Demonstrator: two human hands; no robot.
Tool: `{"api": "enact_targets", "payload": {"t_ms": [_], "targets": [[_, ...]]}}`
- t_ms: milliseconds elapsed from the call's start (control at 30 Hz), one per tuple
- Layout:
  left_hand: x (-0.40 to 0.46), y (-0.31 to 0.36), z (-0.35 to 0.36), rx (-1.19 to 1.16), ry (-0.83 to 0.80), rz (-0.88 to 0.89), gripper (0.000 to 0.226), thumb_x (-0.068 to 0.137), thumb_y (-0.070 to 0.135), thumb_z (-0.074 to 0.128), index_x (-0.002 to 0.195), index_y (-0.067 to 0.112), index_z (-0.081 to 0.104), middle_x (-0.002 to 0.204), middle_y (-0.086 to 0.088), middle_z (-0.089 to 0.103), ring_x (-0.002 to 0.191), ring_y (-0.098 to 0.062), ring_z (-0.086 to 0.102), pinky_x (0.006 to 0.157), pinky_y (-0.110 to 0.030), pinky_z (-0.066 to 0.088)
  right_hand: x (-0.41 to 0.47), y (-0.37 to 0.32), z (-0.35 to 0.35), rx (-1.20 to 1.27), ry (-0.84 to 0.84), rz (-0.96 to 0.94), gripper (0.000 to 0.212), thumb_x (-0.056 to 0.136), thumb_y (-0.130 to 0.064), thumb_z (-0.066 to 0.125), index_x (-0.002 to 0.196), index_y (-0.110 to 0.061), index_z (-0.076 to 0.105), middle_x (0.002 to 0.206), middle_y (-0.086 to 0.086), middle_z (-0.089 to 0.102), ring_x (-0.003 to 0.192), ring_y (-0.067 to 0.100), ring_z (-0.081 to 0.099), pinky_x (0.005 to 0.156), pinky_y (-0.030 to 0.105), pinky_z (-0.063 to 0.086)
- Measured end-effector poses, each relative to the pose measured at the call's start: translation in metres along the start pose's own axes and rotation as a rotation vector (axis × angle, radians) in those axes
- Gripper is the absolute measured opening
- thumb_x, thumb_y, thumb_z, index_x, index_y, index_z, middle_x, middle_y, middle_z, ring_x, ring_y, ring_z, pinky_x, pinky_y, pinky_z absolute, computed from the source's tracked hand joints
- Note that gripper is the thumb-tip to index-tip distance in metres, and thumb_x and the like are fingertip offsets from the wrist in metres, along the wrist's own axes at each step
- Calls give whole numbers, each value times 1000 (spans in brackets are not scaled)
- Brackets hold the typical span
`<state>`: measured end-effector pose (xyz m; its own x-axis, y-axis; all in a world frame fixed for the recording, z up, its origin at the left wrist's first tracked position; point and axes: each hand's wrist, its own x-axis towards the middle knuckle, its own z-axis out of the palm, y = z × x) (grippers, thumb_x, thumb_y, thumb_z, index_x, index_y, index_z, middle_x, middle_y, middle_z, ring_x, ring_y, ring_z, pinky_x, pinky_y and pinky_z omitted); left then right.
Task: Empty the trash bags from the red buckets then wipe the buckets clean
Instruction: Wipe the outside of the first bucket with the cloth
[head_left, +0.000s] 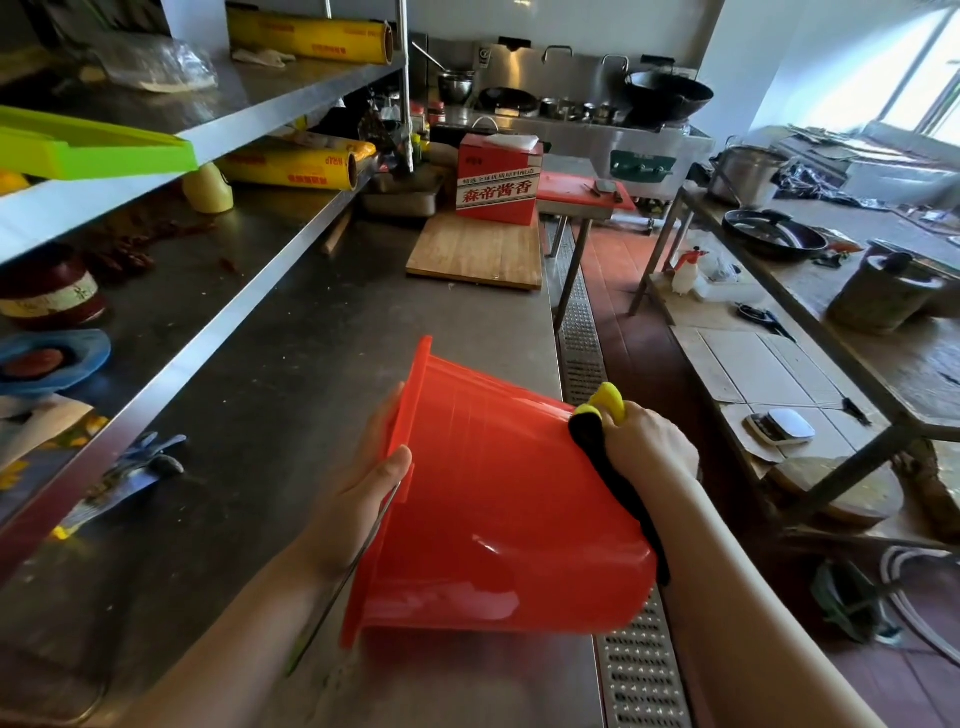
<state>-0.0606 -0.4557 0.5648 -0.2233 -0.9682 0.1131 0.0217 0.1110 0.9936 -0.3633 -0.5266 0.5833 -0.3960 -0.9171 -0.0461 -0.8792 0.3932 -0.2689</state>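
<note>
While a red bucket (498, 499) lies tipped on its side above the near edge of a stainless-steel counter (311, 332), a person steadies it with both bare hands in a commercial kitchen. The bucket's open mouth faces left and away, its base toward the camera and to the right. The left hand (363, 488) holds the rim, thumb curled over the outer lip and fingers reaching inside the mouth, so its grip closes on the bucket's edge; the thin wire handle (358, 566) hangs down past the wrist. The right hand (644, 447) clutches a black and yellow cloth (605, 441), fingers curled round it, and presses it against the bucket's upper right wall, with a black strip of the cloth trailing down that side. Farther along the counter, a wooden cutting board (475, 252) carries a red carton with white Chinese lettering (496, 179). On the shelves to the left sit yellow rolls of cling wrap (293, 169) and a lime-green tray (93, 150). A perforated floor drain (582, 332) runs along the counter's right side over red floor tiles. At the far end stand woks on a steel range (660, 96), and a second table (878, 312) to the right holds a dark pan (774, 239) and pots.
</note>
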Motion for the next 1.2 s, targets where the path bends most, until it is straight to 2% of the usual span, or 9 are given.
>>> {"api": "enact_targets", "payload": {"t_ms": [133, 233, 367, 467, 567, 800, 933, 1100, 1200], "targets": [[-2, 0, 3, -54, 25, -14, 56, 92, 55, 53, 145, 50, 36, 147, 9, 49, 136, -18, 47, 112, -55, 37, -9, -37, -2, -60, 17, -134, 54, 95, -63, 29, 114, -23, 61, 120, 6, 65, 113, 30, 59, 89, 39, 43], [-1, 3, 6, -71, 57, 4, 50, 99, 39, 49, 147, 43, 36, 138, 21, 55, 128, -6, 53, 108, -41, 45, -17, -71, -1, -68, 35, -236, 57, 96, -62, 26, 113, -21, 61, 118, 7, 66, 111, 30, 60, 85, 38, 41], [2, 1, 3, -30, 42, 47, 75, 85, 57, 61, 150, 37, 31, 139, 28, 50, 128, -1, 51, 98, -23, 48, -34, -115, 2, -42, 83, -371, 56, 97, -60, 25, 111, -20, 62, 116, 8, 67, 108, 32, 61, 83, 40, 39], [3, -1, 4, -55, 41, 53, 61, 92, 28, 50, 149, 29, 30, 134, 35, 52, 124, 8, 51, 90, -10, 46, -53, -142, 7, -20, 126, -474, 52, 98, -59, 28, 114, -21, 61, 117, 5, 65, 110, 31, 58, 89, 41, 39], [0, 1, 9, -44, 54, 65, 55, 95, 16, 46, 146, 29, 31, 137, 32, 51, 128, 4, 49, 93, -10, 45, -59, -146, 8, 18, 164, -540, 47, 97, -59, 32, 113, -24, 60, 117, 1, 65, 110, 28, 58, 91, 41, 39], [-3, 5, 7, 22, 42, 20, 59, 94, 28, 53, 148, 41, 32, 140, 29, 47, 128, 1, 51, 98, -23, 50, -36, -98, -1, 77, 66, -465, 49, 94, -67, 36, 108, -28, 60, 111, 0, 67, 104, 29, 61, 78, 38, 40], [-5, 7, 5, 65, 14, 10, 61, 91, 28, 51, 148, 39, 31, 137, 27, 51, 126, 0, 52, 90, -13, 48, -21, -60, 0, 51, 62, -342, 51, 93, -69, 35, 106, -27, 60, 110, 1, 67, 104, 30, 61, 77, 38, 41], [-6, 8, 6, 82, 18, -40, 63, 88, 39, 55, 145, 49, 31, 139, 18, 53, 129, -6, 52, 103, -31, 46, -10, -14, 0, 36, 60, -212, 50, 92, -70, 36, 102, -27, 59, 107, -1, 67, 104, 28, 61, 76, 36, 41], [1, 21, 7, 158, 32, -51, 74, 82, 38, 55, 148, 50, 23, 149, 21, 40, 131, 7, 44, 101, -18, 41, -8, 2, -1, 70, 48, -154, 47, 92, -68, 38, 104, -29, 59, 109, -2, 66, 105, 28, 60, 77, 37, 41]]}}
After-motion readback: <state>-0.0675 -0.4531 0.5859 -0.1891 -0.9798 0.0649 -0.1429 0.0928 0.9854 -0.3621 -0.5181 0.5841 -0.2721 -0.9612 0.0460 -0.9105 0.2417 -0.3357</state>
